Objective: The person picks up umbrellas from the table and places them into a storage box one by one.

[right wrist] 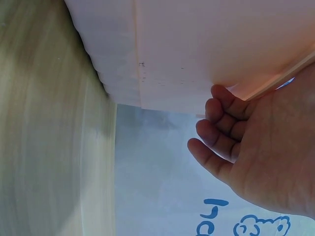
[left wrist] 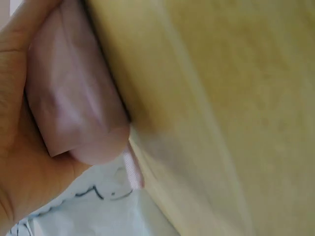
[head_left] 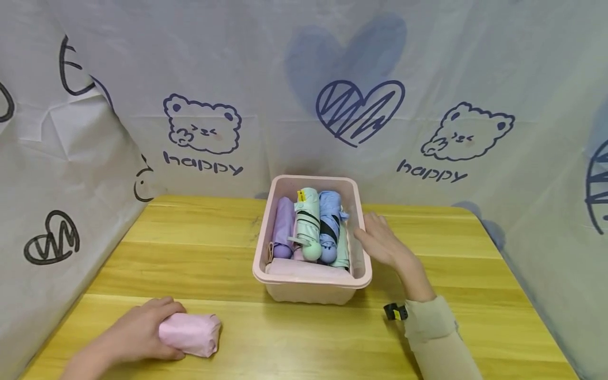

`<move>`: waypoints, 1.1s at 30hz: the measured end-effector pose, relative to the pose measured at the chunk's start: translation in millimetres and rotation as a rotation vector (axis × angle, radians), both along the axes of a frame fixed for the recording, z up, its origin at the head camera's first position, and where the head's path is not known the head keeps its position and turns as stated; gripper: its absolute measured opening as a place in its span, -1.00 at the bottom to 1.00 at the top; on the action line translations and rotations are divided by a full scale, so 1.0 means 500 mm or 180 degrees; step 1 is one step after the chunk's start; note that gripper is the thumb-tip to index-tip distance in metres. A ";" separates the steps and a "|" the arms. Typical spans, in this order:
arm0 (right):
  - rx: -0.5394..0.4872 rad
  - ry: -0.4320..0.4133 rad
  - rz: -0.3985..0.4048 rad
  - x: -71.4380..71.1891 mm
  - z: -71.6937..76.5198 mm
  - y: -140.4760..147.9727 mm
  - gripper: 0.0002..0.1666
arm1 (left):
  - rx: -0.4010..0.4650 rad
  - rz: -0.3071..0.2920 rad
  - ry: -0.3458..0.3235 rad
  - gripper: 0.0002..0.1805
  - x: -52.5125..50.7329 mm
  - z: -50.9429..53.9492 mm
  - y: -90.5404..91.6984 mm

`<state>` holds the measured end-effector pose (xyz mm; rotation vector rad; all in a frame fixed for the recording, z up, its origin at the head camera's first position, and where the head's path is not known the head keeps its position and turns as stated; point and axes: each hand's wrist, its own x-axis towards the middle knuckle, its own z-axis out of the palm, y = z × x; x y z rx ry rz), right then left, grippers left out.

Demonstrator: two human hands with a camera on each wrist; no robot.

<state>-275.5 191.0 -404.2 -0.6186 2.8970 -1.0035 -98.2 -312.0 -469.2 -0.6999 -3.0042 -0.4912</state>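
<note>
My left hand (head_left: 147, 330) grips a pink folded umbrella (head_left: 191, 334) at the table's front left. In the left wrist view that umbrella (left wrist: 74, 93) lies along the palm, its rounded handle end showing with a short pink strap (left wrist: 132, 167). My right hand (head_left: 382, 240) holds the right rim of a pale pink plastic bin (head_left: 311, 293). Seen from the right wrist, the fingers (right wrist: 216, 132) curl under the rim against the outer wall; the thumb is hidden there. Inside the bin lie a purple umbrella (head_left: 283, 221), a mint green umbrella (head_left: 309, 216) and a blue umbrella (head_left: 330, 211).
Across the bin's front lies a pale pink bundle (head_left: 309, 268), with a light green one (head_left: 343, 248) along the right side. The wooden table (head_left: 199, 253) meets white cloth (head_left: 266, 68) with drawn bears and hearts. A black band (head_left: 396, 312) hangs by my right sleeve.
</note>
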 end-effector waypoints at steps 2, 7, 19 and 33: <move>-0.0009 -0.0003 -0.0007 0.000 -0.001 0.001 -0.52 | 0.0028 -0.0030 -0.0082 -0.32 -0.004 -0.002 0.009; -0.0027 -0.0009 0.0003 0.003 0.000 0.003 -0.51 | 0.0238 -0.0116 -0.0393 -0.42 -0.013 0.000 0.018; -0.0003 -0.0008 -0.0001 0.004 0.002 0.005 -0.52 | 0.0332 -0.0223 -0.0651 -0.47 -0.035 0.018 0.024; 0.0018 -0.0062 0.0020 0.002 0.002 -0.001 -0.41 | 0.0632 0.0021 -0.0560 -0.55 -0.049 0.043 0.055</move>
